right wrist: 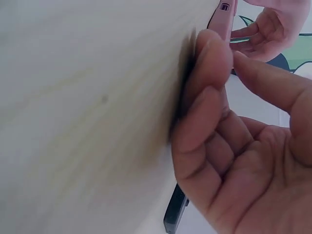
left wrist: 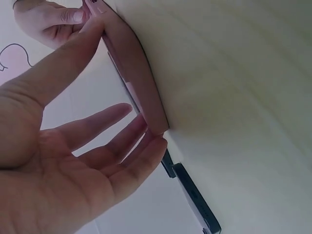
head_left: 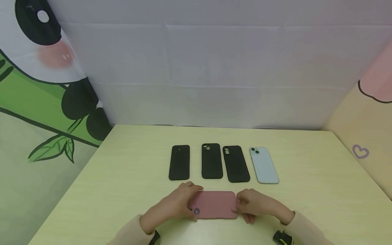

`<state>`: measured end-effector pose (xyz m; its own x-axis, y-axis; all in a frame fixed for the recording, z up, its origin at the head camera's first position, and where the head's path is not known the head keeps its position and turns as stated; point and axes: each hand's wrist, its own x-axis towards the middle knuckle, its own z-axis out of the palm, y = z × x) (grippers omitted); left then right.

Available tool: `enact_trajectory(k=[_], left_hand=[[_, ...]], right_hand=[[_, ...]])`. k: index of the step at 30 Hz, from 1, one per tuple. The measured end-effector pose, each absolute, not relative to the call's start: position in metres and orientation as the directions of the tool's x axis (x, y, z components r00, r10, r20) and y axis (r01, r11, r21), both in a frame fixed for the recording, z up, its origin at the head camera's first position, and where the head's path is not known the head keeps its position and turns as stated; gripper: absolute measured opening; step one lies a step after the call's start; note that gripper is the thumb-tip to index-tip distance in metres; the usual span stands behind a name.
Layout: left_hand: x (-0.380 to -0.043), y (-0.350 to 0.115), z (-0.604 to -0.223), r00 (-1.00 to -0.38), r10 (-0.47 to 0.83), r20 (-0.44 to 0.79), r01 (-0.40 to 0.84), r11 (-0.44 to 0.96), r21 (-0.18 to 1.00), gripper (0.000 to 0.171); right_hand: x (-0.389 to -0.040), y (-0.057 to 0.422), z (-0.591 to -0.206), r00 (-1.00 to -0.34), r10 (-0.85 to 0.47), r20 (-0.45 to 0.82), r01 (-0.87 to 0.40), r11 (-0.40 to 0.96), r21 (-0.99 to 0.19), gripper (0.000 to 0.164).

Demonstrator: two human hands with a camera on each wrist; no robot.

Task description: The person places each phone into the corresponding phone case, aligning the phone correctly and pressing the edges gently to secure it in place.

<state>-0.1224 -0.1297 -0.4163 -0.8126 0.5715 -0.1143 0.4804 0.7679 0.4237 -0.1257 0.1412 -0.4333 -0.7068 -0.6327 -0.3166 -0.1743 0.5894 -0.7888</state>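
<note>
A pink-cased phone (head_left: 215, 205) lies sideways near the front of the table, its camera lens at the lower left. My left hand (head_left: 179, 200) holds its left end, thumb on the near edge and fingers at the far one. In the left wrist view, the pink phone's (left wrist: 134, 68) side shows between the thumb and the spread fingers. At the opposite end, my right hand (head_left: 255, 203) pinches the phone between thumb and curled index finger. The right wrist view shows the other fingers curled close over the table, largely covering the phone.
Behind the hands stands a row of phone-shaped things: a black one (head_left: 179, 162) at left, two more black ones (head_left: 212, 161) (head_left: 236, 164) with camera openings, and a light blue phone (head_left: 265, 165) at right. The pale table (head_left: 92, 190) meets a grey back wall (head_left: 214, 68).
</note>
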Motion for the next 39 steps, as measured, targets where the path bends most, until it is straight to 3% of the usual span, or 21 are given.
enact_trajectory(k=[8,13,24,39], left_hand=[[-0.13,-0.131,-0.408,-0.835,0.544,-0.082,0.442,0.753,0.488,0.045],[-0.138,-0.134,-0.403,-0.857,0.514,-0.017,0.429,0.733,0.528,0.037],[-0.161,-0.122,-0.391,-0.916,0.402,0.007,0.338,0.761,0.553,0.038],[-0.198,-0.08,-0.393,-0.966,0.215,-0.141,0.148,0.914,0.379,0.065]], right_hand=[[-0.128,0.145,-0.426,-0.75,-0.627,-0.211,-0.28,0.59,-0.757,0.019],[-0.133,0.146,-0.419,-0.781,-0.611,-0.128,-0.313,0.561,-0.766,0.015],[-0.149,0.143,-0.4,-0.901,-0.413,0.133,-0.387,0.626,-0.678,0.007],[-0.188,0.167,-0.405,-0.96,-0.172,0.223,-0.274,0.751,-0.601,0.011]])
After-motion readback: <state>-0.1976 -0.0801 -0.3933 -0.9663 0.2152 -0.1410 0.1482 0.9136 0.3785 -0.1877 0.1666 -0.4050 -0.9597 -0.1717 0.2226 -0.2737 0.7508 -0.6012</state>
